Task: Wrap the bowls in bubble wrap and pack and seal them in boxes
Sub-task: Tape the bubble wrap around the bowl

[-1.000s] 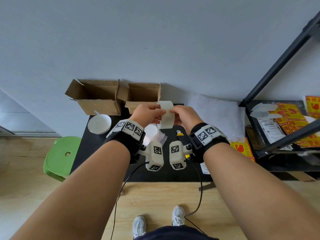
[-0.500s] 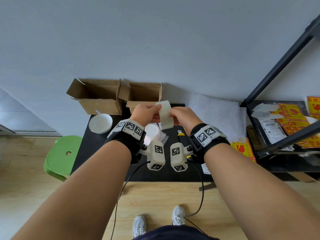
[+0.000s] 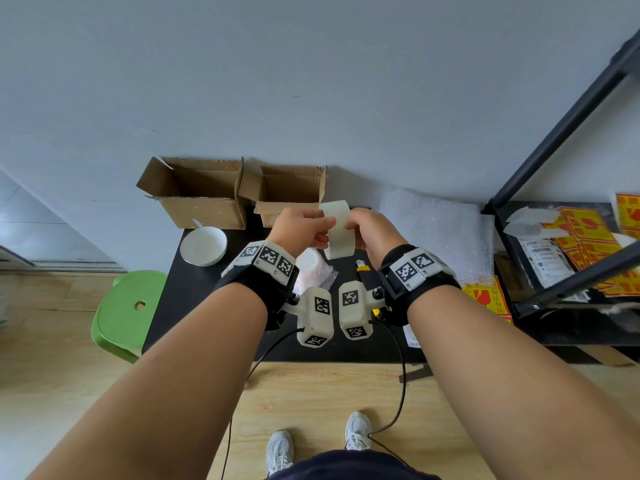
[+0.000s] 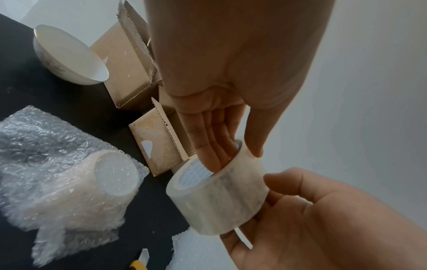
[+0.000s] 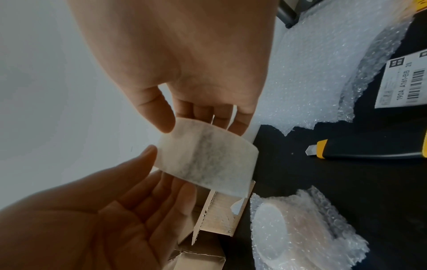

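A roll of clear tape [image 3: 337, 230] is held in the air above the black table [image 3: 214, 306], between both hands. My left hand [image 3: 301, 226] has its fingers [image 4: 212, 160] pushed into the roll's core [image 4: 196, 173] and its thumb on the outside. My right hand [image 3: 367, 230] pinches the roll [image 5: 205, 160] from the other side, thumb in front and fingers behind. Below the hands lies a bowl wrapped in bubble wrap [image 3: 313, 268], loose wrap trailing from it [image 4: 76, 191]. A bare white bowl [image 3: 203, 245] sits at the table's left. Two open cardboard boxes [image 3: 201, 195] [image 3: 291, 192] stand against the wall.
A stack of bubble wrap [image 3: 436, 233] covers the table's right part. A yellow-and-black utility knife [image 5: 369, 148] lies beside the wrapped bowl. A black rack [image 3: 561, 133] with yellow stickers [image 3: 588, 237] stands on the right, a green stool [image 3: 128, 313] on the left.
The tape roll has turned a little between my hands. Both hands stay close together at the same spot above the table.
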Available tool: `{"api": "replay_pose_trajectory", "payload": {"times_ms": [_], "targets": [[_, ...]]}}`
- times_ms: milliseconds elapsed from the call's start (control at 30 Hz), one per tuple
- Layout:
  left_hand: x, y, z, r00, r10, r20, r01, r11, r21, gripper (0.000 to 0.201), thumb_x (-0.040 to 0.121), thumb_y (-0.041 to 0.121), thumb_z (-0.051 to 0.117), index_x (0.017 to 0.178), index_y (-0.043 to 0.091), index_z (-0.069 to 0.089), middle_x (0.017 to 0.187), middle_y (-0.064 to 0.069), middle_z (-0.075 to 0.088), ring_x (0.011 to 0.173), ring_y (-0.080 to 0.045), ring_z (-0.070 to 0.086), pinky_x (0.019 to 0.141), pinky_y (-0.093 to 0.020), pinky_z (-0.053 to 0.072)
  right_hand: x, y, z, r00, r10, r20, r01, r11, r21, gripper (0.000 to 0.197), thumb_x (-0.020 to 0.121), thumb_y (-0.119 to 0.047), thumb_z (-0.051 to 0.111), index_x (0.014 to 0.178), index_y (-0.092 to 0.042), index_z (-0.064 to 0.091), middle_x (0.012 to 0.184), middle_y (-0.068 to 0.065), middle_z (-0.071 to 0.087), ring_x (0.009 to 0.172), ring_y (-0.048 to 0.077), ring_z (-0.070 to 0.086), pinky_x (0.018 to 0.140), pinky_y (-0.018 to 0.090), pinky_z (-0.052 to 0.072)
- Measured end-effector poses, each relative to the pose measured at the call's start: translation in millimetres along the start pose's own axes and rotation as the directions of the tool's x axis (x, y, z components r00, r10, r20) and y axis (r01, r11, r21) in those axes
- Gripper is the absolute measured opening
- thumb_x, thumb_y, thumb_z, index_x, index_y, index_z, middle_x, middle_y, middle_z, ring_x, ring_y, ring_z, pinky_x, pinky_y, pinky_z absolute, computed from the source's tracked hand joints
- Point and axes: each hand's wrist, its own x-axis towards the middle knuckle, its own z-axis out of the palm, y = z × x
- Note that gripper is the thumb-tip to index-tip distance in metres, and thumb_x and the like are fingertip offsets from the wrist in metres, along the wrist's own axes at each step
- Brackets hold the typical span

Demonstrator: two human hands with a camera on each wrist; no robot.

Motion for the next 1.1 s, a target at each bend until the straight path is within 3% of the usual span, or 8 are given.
{"api": "replay_pose_trajectory", "payload": {"times_ms": [100,367,467,567,700,833,967,1100], "targets": [[3.8,-2.5,0.4,0.999,-0.041,-0.023,0.04,0.998,-0.038,0.024,0.092,0.011,0.064,0.109,-0.005,0.066,0.101,-0.032,0.066,0.082,-0.03,0.064,0.074,-0.032,0.06,-3.7,0.8,0.4,0.999,-0.04,0.033,0.04,0.999,-0.018,0.028,0.059,-0.014,0.049,0.083,-0.015,0.064,0.1,0.016,0.061,0.1,0.034,0.057,0.098,0.052,0.045],[9.8,-6.3,1.1,0.993,-0.109,-0.04,0.106,0.992,-0.069,0.022,0.093,0.011,0.062,0.109,-0.004,0.063,0.096,-0.027,0.064,0.076,-0.028,0.063,0.064,-0.026,0.058,-5.7,6.3,-2.7,0.988,-0.107,0.107,0.118,0.988,-0.098,0.045,0.059,-0.001,0.048,0.094,-0.021,0.067,0.107,0.015,0.066,0.106,0.035,0.059,0.096,0.053,0.049],[10.1,-7.3,2.6,0.993,-0.114,-0.045,0.111,0.992,-0.065,0.026,0.093,0.011,0.062,0.113,-0.005,0.063,0.097,-0.026,0.065,0.074,-0.026,0.064,0.061,-0.024,0.058,-4.9,9.1,-3.0,0.987,-0.112,0.112,0.123,0.987,-0.101,0.049,0.057,0.0,0.048,0.095,-0.022,0.067,0.105,0.013,0.066,0.106,0.033,0.059,0.09,0.047,0.053],[9.6,-4.6,3.0,0.99,-0.121,-0.075,0.114,0.989,-0.098,0.015,0.094,0.013,0.061,0.092,-0.002,0.064,0.085,-0.018,0.063,0.068,-0.021,0.063,0.057,-0.021,0.058,-5.6,10.8,-3.8,0.987,-0.12,0.105,0.132,0.984,-0.12,0.054,0.069,0.013,0.04,0.1,-0.024,0.064,0.102,0.007,0.065,0.102,0.028,0.058,0.074,0.033,0.048],[11.8,-4.4,1.5,0.987,-0.133,-0.091,0.118,0.981,-0.154,0.018,0.093,0.015,0.063,0.082,0.002,0.063,0.081,-0.014,0.063,0.071,-0.022,0.064,0.065,-0.026,0.059,-4.5,10.8,-5.8,0.99,-0.107,0.092,0.115,0.99,-0.085,0.04,0.072,0.003,0.047,0.095,-0.021,0.069,0.103,0.009,0.067,0.108,0.032,0.059,0.095,0.045,0.049],[13.6,-6.5,0.5,0.99,-0.112,-0.087,0.104,0.991,-0.084,0.026,0.094,0.025,0.062,0.093,0.0,0.066,0.084,-0.013,0.065,0.074,-0.021,0.065,0.071,-0.028,0.059,-3.5,6.1,-5.6,0.995,-0.09,0.05,0.093,0.995,-0.047,0.02,0.073,-0.021,0.057,0.086,-0.017,0.072,0.104,0.015,0.07,0.105,0.033,0.063,0.101,0.053,0.046],[8.8,-3.0,2.2,1.0,0.008,0.029,-0.012,0.988,0.154,0.032,0.092,0.024,0.064,0.121,0.008,0.064,0.085,-0.007,0.067,0.073,-0.012,0.064,0.071,-0.018,0.057,1.0,6.4,-6.9,0.998,-0.053,0.013,0.053,0.998,0.038,0.013,0.089,-0.014,0.053,0.088,-0.018,0.066,0.106,0.014,0.068,0.104,0.03,0.064,0.097,0.047,0.05],[8.5,-2.9,2.6,0.998,0.03,0.062,-0.04,0.986,0.164,0.051,0.089,0.021,0.068,0.137,0.01,0.053,0.103,-0.016,0.07,0.093,-0.025,0.07,0.083,-0.032,0.058,4.9,6.8,-7.8,0.999,-0.039,0.008,0.037,0.992,0.119,0.016,0.089,-0.013,0.05,0.098,-0.014,0.063,0.103,0.013,0.066,0.099,0.028,0.064,0.093,0.044,0.053]]}}
